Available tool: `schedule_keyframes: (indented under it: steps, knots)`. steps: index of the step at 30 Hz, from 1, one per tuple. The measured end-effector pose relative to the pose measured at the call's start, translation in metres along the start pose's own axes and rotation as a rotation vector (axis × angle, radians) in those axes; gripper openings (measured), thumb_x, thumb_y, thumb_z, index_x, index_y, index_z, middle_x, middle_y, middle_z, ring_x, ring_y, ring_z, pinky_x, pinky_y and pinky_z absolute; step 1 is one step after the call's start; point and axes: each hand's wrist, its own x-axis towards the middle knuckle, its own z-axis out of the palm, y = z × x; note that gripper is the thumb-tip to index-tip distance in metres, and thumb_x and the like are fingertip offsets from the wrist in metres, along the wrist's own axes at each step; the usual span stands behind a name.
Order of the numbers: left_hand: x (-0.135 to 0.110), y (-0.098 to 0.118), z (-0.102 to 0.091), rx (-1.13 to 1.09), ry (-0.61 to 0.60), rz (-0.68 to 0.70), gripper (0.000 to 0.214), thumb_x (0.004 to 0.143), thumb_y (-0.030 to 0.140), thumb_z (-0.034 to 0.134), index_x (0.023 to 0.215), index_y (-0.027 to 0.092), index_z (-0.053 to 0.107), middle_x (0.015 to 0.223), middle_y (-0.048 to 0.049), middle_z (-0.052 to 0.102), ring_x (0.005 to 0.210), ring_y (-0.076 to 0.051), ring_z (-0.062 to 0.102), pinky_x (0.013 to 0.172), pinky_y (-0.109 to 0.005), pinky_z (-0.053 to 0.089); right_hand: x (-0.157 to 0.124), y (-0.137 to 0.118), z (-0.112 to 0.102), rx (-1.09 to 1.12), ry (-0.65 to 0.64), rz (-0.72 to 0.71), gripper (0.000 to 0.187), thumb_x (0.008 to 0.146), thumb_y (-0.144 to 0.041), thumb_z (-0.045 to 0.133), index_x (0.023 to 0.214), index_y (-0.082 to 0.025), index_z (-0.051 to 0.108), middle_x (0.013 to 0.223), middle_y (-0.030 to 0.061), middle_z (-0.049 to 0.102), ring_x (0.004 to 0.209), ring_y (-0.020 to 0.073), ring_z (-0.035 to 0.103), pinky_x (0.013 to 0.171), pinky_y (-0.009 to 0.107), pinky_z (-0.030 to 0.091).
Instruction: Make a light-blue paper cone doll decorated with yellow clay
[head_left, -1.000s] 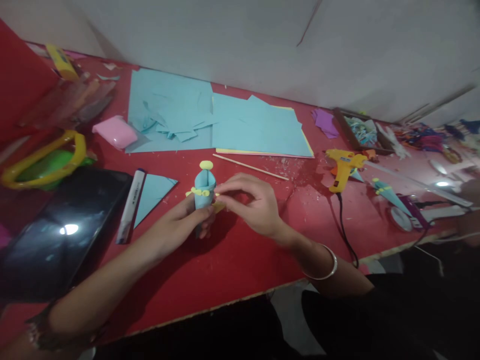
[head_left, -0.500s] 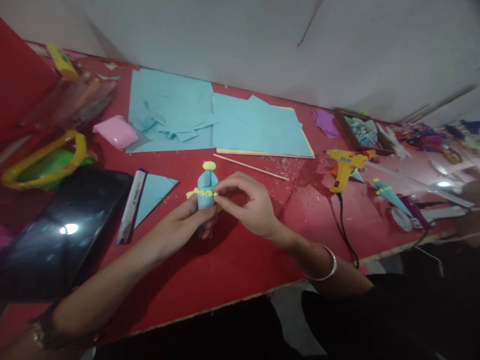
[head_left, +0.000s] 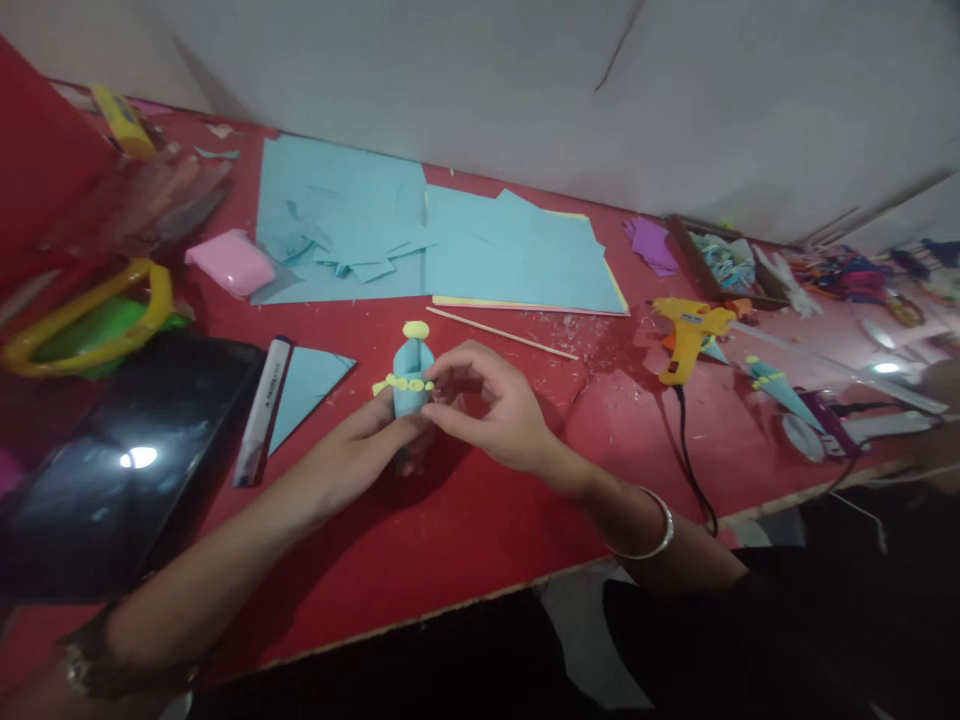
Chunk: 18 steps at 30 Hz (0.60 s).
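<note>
A small light-blue rolled paper cone [head_left: 410, 402] is upright in my left hand [head_left: 375, 430], whose thumb lies across its front and whose fingers wrap behind it. Around the cone runs a yellow beaded trim [head_left: 405, 384], and a yellow oval tip [head_left: 415, 328] stands above it on a thin stem. My right hand [head_left: 499, 405] is at the cone's right side, thumb and index fingertips apart, one below and one above the trim's right end. Both fingertips look close to or touching the cone. My right hand's other fingers curl behind and are partly hidden.
Blue paper sheets [head_left: 517, 250] and cut scraps lie along the wall. A thin stick [head_left: 502, 334], a marker [head_left: 262, 410] and a blue paper piece [head_left: 307, 390] are nearby. Rightward are a yellow glue gun [head_left: 686, 335] and another trimmed cone [head_left: 784, 392]; leftward, a black shiny object [head_left: 127, 480].
My right thumb has moved down, away from the index fingertip, and the two are now apart at the trim. My left hand still holds the cone in nearly the same place.
</note>
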Motion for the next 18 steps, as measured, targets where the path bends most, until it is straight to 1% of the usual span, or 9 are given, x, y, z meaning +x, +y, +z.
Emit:
schedule_keyframes:
  steps: [5, 10, 14, 18]
  knots:
    - [0.0, 0.0009, 0.0007, -0.051, -0.022, 0.026, 0.015, 0.074, 0.033, 0.047, 0.068, 0.02, 0.043, 0.051, 0.0066, 0.045, 0.046, -0.009, 0.043, 0.048, -0.023, 0.036, 0.0005, 0.0014, 0.0018, 0.077, 0.057, 0.063, 0.011, 0.081, -0.026, 0.054, 0.091, -0.021, 0.052, 0.083, 0.0003, 0.055, 0.076, 0.0111, 0.054, 0.07, 0.027, 0.049]
    - [-0.0002, 0.0007, 0.0023, -0.041, -0.015, 0.004, 0.016, 0.075, 0.034, 0.046, 0.068, 0.02, 0.041, 0.051, 0.0072, 0.045, 0.046, -0.008, 0.042, 0.048, -0.023, 0.035, 0.0018, 0.0032, 0.002, 0.158, 0.059, 0.062, 0.011, 0.08, -0.025, 0.056, 0.089, -0.022, 0.052, 0.083, -0.0002, 0.057, 0.077, 0.0112, 0.055, 0.071, 0.027, 0.049]
    - [-0.0009, 0.0005, 0.0017, -0.003, -0.02, 0.006, 0.018, 0.076, 0.035, 0.045, 0.067, 0.02, 0.041, 0.05, 0.0071, 0.045, 0.047, -0.009, 0.043, 0.049, -0.023, 0.035, 0.0023, 0.0032, 0.0019, 0.153, 0.064, 0.068, 0.011, 0.079, -0.024, 0.057, 0.089, -0.022, 0.052, 0.084, -0.0003, 0.058, 0.078, 0.0117, 0.056, 0.072, 0.028, 0.049]
    - [-0.0004, -0.001, 0.0011, 0.012, -0.016, -0.005, 0.017, 0.077, 0.035, 0.045, 0.07, 0.02, 0.042, 0.05, 0.0073, 0.045, 0.047, -0.009, 0.043, 0.05, -0.023, 0.036, 0.0023, 0.0039, 0.0024, 0.145, 0.056, 0.066, 0.011, 0.079, -0.025, 0.056, 0.089, -0.022, 0.052, 0.085, -0.0002, 0.058, 0.08, 0.0118, 0.057, 0.073, 0.028, 0.049]
